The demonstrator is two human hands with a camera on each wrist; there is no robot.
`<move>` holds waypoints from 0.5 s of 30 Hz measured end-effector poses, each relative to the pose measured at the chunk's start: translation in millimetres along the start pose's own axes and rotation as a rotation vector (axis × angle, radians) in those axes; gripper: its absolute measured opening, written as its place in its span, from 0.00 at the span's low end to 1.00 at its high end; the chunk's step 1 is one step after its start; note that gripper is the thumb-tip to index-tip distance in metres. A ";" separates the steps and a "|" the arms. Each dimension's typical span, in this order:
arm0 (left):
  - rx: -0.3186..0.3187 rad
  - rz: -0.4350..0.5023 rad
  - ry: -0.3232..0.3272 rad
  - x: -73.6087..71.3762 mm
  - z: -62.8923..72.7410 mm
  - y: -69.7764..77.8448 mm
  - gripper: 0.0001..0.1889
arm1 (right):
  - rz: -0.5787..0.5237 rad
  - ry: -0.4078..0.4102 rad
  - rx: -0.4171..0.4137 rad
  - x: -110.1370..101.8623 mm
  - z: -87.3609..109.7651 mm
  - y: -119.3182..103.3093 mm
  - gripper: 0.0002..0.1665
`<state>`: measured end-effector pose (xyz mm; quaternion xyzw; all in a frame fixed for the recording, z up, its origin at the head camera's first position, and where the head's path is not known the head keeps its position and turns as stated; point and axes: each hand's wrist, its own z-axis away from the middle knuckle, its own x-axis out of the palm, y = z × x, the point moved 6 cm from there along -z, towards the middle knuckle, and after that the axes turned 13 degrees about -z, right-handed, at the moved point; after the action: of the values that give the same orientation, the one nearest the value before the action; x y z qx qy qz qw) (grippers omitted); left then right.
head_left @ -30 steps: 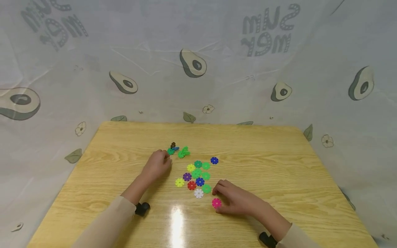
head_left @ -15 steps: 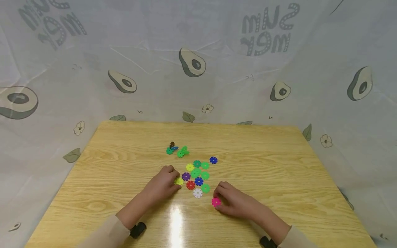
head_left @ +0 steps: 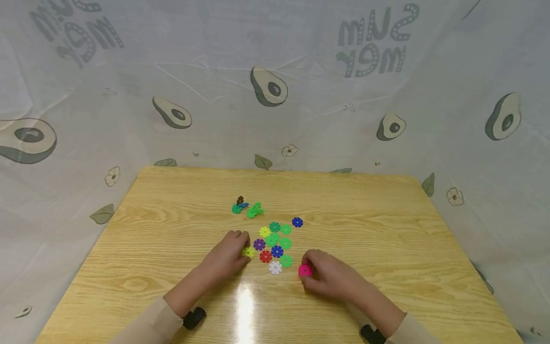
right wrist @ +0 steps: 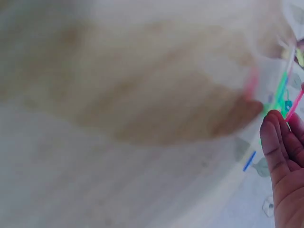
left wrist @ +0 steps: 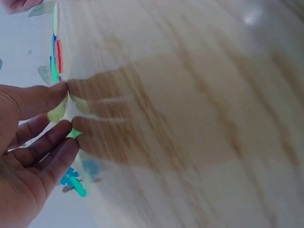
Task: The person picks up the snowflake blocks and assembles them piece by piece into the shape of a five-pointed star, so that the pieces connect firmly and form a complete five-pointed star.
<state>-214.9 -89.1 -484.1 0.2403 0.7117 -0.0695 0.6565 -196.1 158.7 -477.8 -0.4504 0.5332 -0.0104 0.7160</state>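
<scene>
In the head view my right hand (head_left: 332, 277) pinches a pink notched interlocking disc (head_left: 305, 271) between thumb and fingers, over the table. The right wrist view shows that pink disc (right wrist: 295, 105) edge-on at the fingertips. To the left, my left hand (head_left: 226, 253) has thumb and fingers around a yellow interlocking disc (head_left: 248, 252). The left wrist view has this yellow disc (left wrist: 56, 111) between the thumb and fingertips, low at the tabletop. Beside the hands lie a white disc (head_left: 275, 267), a red disc (head_left: 265, 256) and a purple disc (head_left: 259, 244).
More loose discs, such as a green one (head_left: 286, 261) and a blue one (head_left: 297, 222), lie mid-table (head_left: 365, 210). Farther back stand two joined clusters, one green (head_left: 255, 210), one teal, blue and brown (head_left: 237, 207). A printed curtain (head_left: 215, 129) hangs behind.
My left hand has come from beside the joined clusters toward me to the yellow disc. My right hand has taken the pink disc from the table and tilted it up.
</scene>
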 end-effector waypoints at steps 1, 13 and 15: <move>0.005 0.013 -0.003 -0.1 -0.4 0.5 0.13 | -0.040 0.000 0.018 -2.5 -0.9 0.7 0.11; -0.005 0.495 0.089 -30.2 -15.9 17.3 0.07 | -0.203 0.257 -0.112 -51.9 -17.6 -34.9 0.12; -0.022 0.599 0.127 -40.8 -17.3 24.8 0.07 | -0.208 0.297 -0.176 -60.2 -20.4 -46.2 0.12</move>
<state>-218.8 -70.5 -437.1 0.4361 0.6494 0.1499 0.6047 -216.3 148.1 -402.6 -0.5575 0.5825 -0.1037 0.5823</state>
